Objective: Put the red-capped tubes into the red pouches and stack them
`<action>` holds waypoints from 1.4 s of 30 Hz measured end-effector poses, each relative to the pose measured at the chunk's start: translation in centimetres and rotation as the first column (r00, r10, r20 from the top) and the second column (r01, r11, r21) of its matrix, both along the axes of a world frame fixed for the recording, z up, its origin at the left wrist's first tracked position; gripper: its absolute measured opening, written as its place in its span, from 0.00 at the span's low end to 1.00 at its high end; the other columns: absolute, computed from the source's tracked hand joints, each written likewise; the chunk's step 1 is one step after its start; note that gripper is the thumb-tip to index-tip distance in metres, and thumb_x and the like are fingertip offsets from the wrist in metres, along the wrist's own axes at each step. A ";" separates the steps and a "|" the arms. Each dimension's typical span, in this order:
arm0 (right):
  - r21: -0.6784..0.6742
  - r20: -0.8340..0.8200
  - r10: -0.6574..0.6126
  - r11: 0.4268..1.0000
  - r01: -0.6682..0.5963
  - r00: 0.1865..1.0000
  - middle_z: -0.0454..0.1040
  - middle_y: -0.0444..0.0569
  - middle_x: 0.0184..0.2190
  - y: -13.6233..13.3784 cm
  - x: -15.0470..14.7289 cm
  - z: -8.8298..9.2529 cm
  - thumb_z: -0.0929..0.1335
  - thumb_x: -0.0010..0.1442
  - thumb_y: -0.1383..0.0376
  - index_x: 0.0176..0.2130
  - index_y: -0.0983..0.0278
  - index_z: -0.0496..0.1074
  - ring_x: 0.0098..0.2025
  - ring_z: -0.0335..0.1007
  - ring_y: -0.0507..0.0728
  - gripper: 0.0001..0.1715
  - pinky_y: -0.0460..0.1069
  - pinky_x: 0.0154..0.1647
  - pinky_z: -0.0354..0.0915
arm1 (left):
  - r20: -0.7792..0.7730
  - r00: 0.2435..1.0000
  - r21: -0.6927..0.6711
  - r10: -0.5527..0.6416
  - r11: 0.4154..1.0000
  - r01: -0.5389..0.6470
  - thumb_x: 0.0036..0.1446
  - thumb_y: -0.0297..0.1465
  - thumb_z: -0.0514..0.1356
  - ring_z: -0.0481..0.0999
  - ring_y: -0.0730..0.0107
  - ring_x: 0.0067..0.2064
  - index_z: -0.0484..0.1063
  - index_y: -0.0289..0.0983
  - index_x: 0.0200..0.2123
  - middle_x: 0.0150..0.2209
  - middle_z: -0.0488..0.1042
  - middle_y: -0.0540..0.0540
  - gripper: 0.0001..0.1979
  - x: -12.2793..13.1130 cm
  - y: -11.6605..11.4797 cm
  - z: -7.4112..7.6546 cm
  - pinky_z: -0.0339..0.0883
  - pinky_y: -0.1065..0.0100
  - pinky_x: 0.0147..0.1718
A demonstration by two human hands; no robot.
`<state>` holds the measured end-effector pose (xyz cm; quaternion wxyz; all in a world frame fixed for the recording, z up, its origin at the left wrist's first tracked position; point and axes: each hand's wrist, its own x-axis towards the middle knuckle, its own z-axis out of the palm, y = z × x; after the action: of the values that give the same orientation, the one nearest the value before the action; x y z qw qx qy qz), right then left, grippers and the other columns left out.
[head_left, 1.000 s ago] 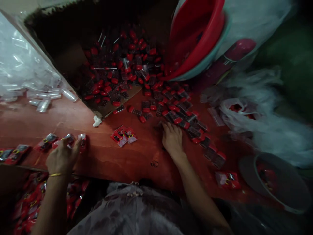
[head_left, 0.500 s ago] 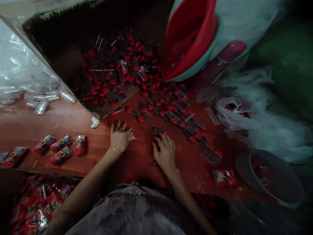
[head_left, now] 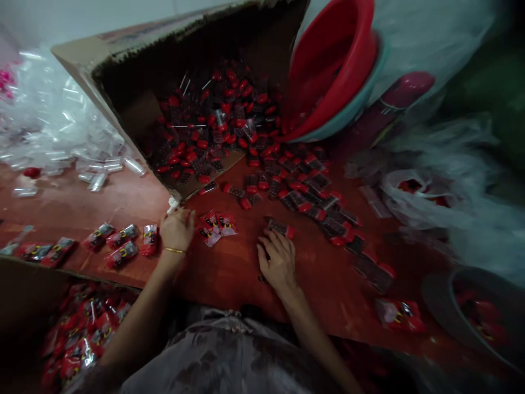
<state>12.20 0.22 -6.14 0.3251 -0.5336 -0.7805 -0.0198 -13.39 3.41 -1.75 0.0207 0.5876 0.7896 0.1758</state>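
My left hand (head_left: 177,229) lies with fingers stretched out by the box's lower corner. Its fingertips are at a crumpled white scrap (head_left: 173,204); I cannot tell whether they press on it. Just right of it, several small red printed cards (head_left: 216,225) lie in a fanned cluster on the red tabletop (head_left: 229,273). My right hand (head_left: 279,260) rests with its thumb apart, fingertips touching a small clear container with a red cap (head_left: 282,227) that lies on its side. A small dark ring (head_left: 261,278) shows beside the right thumb.
A cardboard box (head_left: 82,71) on its side spills red-capped containers (head_left: 305,189). Red basin (head_left: 365,60), pink bottle (head_left: 410,90) and plastic bag (head_left: 396,186) stand right. Clear tubes (head_left: 61,120) heap left. Red packets (head_left: 122,255) lie left; more fill a lower box (head_left: 88,323). A tub (head_left: 437,295) sits right.
My left hand has moved left off the red cards to the white scrap, uncovering the cards. My right hand stays at the red-capped container. The whole view has shifted slightly.
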 end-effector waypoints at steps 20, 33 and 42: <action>-0.134 -0.125 0.001 0.991 -0.018 0.992 0.76 0.50 0.42 0.3 0.1 0.2 0.63 0.59 0.67 0.36 0.63 0.74 0.46 0.66 0.59 0.10 0.55 0.49 0.57 | -0.187 0.974 0.127 0.128 0.986 -0.105 0.59 0.36 0.45 0.69 0.50 0.49 0.72 0.30 0.44 0.42 0.75 0.32 0.22 -1.8 0.3 1.3 0.53 0.51 0.51; -0.166 -0.128 0.014 0.985 -0.035 0.992 0.76 0.49 0.42 0.4 0.1 0.2 0.63 0.58 0.67 0.37 0.62 0.74 0.47 0.65 0.59 0.10 0.55 0.49 0.56 | -0.011 0.909 -0.027 -0.417 0.909 0.416 0.55 0.39 0.55 0.66 0.57 0.54 0.77 0.45 0.36 0.48 0.74 0.46 0.12 5.9 2.5 -1.7 0.54 0.54 0.54; -0.161 -0.157 0.026 0.986 -0.051 0.987 0.76 0.48 0.42 0.4 0.2 0.2 0.63 0.58 0.67 0.36 0.63 0.74 0.47 0.65 0.59 0.09 0.54 0.49 0.57 | -0.061 0.915 -0.085 -0.398 0.916 0.393 0.56 0.42 0.53 0.60 0.50 0.59 0.72 0.44 0.47 0.56 0.66 0.43 0.19 6.8 2.6 -1.8 0.50 0.49 0.55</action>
<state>12.44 0.66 -5.92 0.3396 -0.5433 -0.7623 0.0921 -6.55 6.02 -3.58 0.0461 0.7403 0.6604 0.1172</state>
